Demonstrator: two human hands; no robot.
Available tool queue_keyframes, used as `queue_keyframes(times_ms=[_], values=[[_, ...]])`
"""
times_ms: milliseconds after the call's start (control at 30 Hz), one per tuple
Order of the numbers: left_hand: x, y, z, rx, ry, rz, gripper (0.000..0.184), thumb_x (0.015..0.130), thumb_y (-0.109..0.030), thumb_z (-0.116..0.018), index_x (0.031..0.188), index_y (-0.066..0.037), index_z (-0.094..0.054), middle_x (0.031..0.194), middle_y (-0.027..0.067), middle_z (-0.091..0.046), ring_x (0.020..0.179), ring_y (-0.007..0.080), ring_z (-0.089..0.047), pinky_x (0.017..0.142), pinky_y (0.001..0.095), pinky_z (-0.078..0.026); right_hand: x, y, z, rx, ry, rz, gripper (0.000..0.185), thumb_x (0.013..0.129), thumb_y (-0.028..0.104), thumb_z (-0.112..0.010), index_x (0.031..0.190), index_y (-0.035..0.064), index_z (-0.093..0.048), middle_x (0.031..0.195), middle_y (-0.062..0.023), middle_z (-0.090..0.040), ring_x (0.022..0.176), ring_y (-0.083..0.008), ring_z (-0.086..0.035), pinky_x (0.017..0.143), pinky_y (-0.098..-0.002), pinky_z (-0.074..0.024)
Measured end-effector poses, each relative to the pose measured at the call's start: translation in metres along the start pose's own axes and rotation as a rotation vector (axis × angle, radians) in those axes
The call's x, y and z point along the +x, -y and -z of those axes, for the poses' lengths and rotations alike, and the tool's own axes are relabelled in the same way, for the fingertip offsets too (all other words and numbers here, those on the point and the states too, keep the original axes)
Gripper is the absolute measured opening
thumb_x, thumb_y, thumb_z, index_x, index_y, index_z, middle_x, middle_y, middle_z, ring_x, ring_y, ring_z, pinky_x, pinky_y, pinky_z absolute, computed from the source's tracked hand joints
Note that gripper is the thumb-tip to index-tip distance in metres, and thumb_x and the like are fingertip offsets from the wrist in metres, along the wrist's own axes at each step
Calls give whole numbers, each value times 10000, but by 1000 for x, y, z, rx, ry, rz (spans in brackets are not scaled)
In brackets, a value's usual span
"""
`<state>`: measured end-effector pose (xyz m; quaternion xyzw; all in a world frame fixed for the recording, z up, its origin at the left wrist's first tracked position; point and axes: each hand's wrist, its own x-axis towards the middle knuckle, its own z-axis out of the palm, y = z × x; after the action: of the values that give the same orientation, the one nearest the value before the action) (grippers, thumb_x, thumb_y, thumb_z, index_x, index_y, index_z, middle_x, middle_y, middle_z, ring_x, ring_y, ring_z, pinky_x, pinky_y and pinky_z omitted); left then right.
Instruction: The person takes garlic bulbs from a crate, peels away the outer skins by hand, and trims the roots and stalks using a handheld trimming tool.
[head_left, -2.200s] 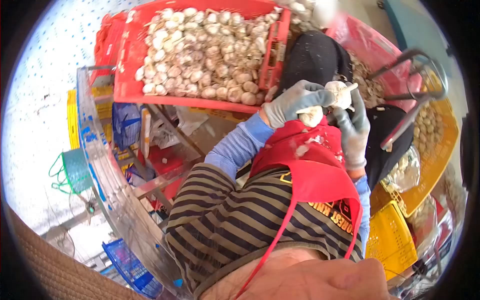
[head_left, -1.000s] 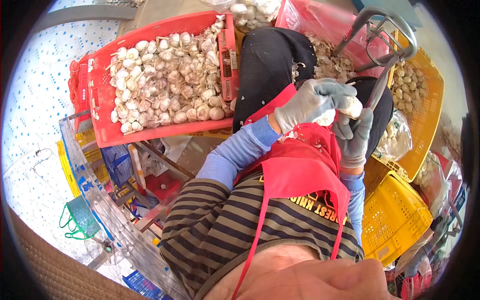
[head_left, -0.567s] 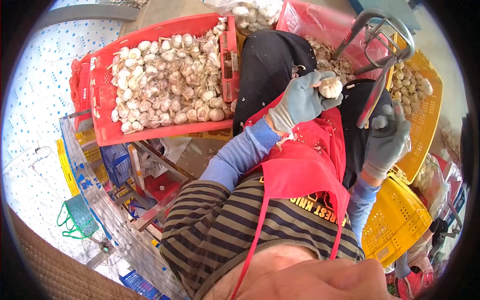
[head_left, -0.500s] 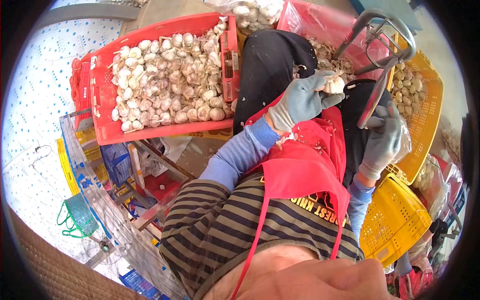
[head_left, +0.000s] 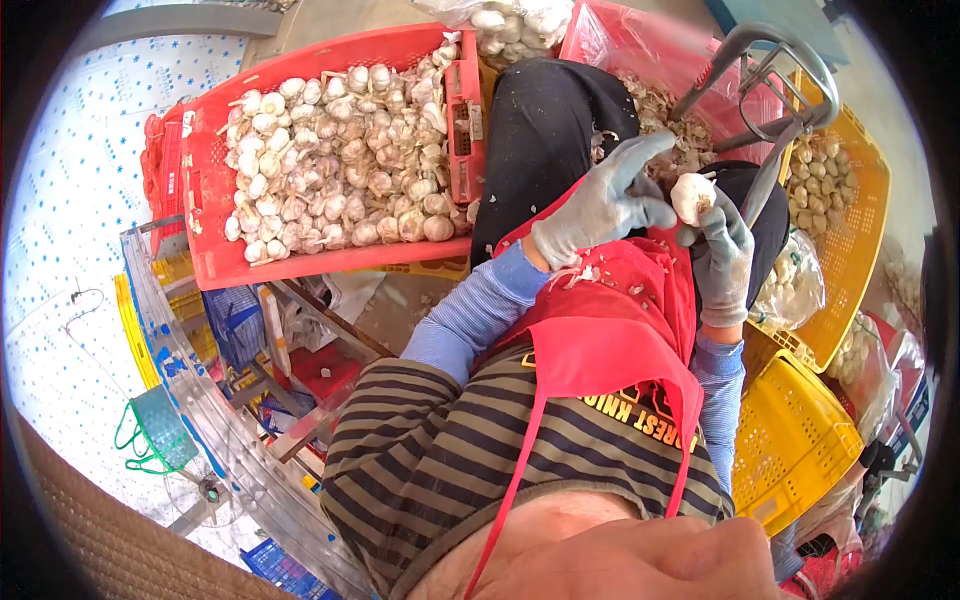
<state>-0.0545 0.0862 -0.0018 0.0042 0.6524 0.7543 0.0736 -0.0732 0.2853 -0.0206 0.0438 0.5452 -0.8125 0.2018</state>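
Note:
A white garlic bulb (head_left: 691,198) is held in the fingertips of my gloved right hand (head_left: 724,255), above my lap. Just left of it, my gloved left hand (head_left: 605,205) has its thumb and fingers apart, with nothing in them. Close behind my right hand stands a bent metal frame tool (head_left: 786,100); the lower end of its bar is partly hidden by that hand. Garlic skin scraps lie on my red apron (head_left: 630,300) under the left wrist.
A red crate (head_left: 215,255) full of garlic bulbs stands at the left. Beyond my knees, a pink-red bin (head_left: 640,40) contains peeled skins. On the right are a yellow crate (head_left: 865,225) with garlic, a plastic bag (head_left: 795,290) and another yellow crate (head_left: 800,440).
The garlic bulb has passed from my left hand to my right. My right hand has left the metal tool's bar and moved left; my left hand has opened.

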Motion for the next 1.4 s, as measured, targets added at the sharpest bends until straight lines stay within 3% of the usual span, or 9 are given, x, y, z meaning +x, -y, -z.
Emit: queue_keyframes(times_ms=[100, 233, 367, 400, 500, 567, 967, 1300, 1400], values=[[6, 10, -4, 247, 129, -214, 692, 823, 15, -761, 1452, -15, -476, 1261, 107, -628, 1124, 174, -626, 991, 311, -512, 4, -18, 14, 49, -3, -62, 366, 1001, 271, -665, 1209, -30, -663, 910, -67, -708, 619, -92, -596, 592, -187, -463], [17, 16, -11, -277, 109, 55, 668, 829, -32, -774, 1437, -38, -498, 1273, 80, -627, 1167, 163, -606, 1016, 304, -504, -6, -1, -3, -300, -206, 174, 220, 1017, 117, -607, 1149, -49, -667, 881, -75, -711, 620, -109, -634, 589, -210, -488], [36, 28, -8, -245, 21, 74, 651, 821, -54, -798, 1412, -55, -525, 1222, 60, -653, 1039, 145, -658, 834, 293, -591, 1, 20, 18, -872, -434, 921, 302, 991, 63, -588, 1268, -55, -608, 1178, -167, -674, 1085, -245, -640, 978, -383, -486], [43, 28, -11, -336, -8, 110, 625, 810, -46, -808, 1381, -46, -555, 1168, 65, -681, 973, 142, -676, 798, 288, -595, 7, 22, 21, -850, -456, 801, 352, 994, 84, -589, 1320, -46, -571, 1255, -173, -638, 1171, -257, -590, 1051, -411, -433], [66, 24, -15, -265, 11, 165, 581, 796, -32, -814, 1334, -31, -593, 1107, 69, -705, 923, 137, -685, 766, 278, -594, 11, 12, 38, -434, -185, 156, 363, 1042, 140, -541, 1374, -6, -535, 1033, -61, -666, 819, -108, -598, 774, -261, -501], [78, 17, -22, -218, 1, 156, 553, 775, -42, -832, 1286, -13, -624, 1044, 63, -718, 863, 123, -689, 730, 273, -592, -7, 34, 16, -312, -185, 89, 338, 1062, 174, -513, 1355, 8, -534, 820, 2, -591, 578, -34, -482, 534, -179, -383], [111, -31, -33, 169, 137, 85, 495, 794, -172, -812, 1219, 25, -652, 961, 67, -723, 799, 119, -683, 718, 291, -564, -18, 53, 8, -374, -185, 15, 321, 1055, 175, -493, 1319, -3, -529, 751, -6, -564, 518, -48, -476, 482, -211, -395], [120, -36, -26, -128, 226, 319, 361, 872, -218, -740, 1151, 5, -687, 905, 45, -703, 700, 110, -649, 660, 260, -525, -34, 94, -10, -562, -202, -107, 341, 1016, 195, -549, 1287, -4, -493, 717, -82, -569, 474, -147, -563, 457, -281, -437], [121, -31, -23, -172, 238, 320, 353, 864, -195, -735, 1152, 5, -690, 909, 43, -701, 714, 111, -648, 673, 264, -529, -26, 51, 13, -809, -207, 153, 337, 1015, 157, -534, 1304, -9, -482, 703, -90, -565, 491, -168, -563, 475, -308, -440]])
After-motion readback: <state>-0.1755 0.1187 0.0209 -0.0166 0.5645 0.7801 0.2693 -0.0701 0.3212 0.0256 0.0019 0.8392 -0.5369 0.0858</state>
